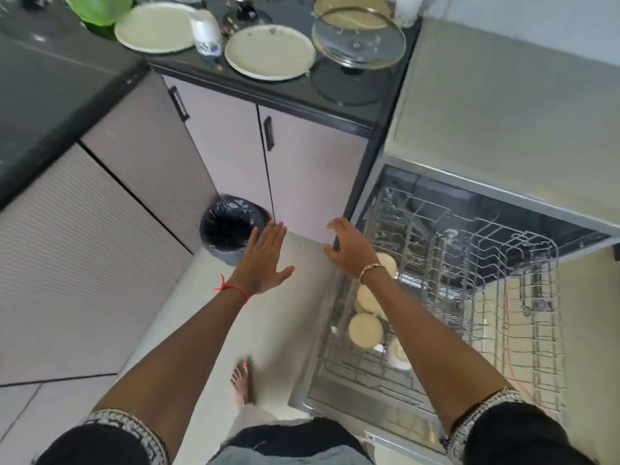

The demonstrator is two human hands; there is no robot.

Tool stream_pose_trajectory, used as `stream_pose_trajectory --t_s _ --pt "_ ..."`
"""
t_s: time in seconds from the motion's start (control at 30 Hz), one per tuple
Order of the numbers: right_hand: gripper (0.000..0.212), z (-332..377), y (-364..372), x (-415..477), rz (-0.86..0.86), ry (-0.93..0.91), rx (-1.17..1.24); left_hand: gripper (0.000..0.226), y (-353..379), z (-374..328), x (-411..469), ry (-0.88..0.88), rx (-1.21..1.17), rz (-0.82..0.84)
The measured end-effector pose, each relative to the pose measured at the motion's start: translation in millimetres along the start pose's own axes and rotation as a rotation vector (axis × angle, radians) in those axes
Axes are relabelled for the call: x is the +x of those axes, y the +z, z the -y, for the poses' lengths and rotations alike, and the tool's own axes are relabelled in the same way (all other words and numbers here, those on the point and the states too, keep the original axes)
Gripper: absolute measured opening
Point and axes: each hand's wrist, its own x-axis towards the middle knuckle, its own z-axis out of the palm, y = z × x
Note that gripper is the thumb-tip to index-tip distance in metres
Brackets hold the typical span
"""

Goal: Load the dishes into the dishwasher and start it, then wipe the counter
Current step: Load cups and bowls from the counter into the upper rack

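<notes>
Your left hand (265, 260) is spread flat, fingers straight, holding nothing; your right hand (352, 250) has its fingers loosely curved and is also empty, just beside the left side of the open dishwasher (503, 196); both are held out toward the counter (295, 92), I judge to fetch the next dish. The lower rack (349, 370) is drawn out with a few pale bowls (365, 330) along its left edge; the upper rack (486, 263) looks bare, so loading seems barely begun. On the counter wait one plate (270, 52) near the front edge, a second plate (156, 26) further left, a cup (206, 31) between them, and a glass lid (359, 38) at the right corner; two free hands would suit lifting the front plate level.
</notes>
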Motion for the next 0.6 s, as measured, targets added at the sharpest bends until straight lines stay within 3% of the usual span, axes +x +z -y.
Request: stream_pose_trajectory --t_s 0.27,0.6 --pt "0.038 89 11 81 -0.027 0.003 -0.074 0.086 -63 127 5 -0.017 0.035 -0.066" --pt "0.036 161 -14 203 -0.082 -0.082 -0.078 0.080 -126 231 62 -0.145 0.005 -0.114"
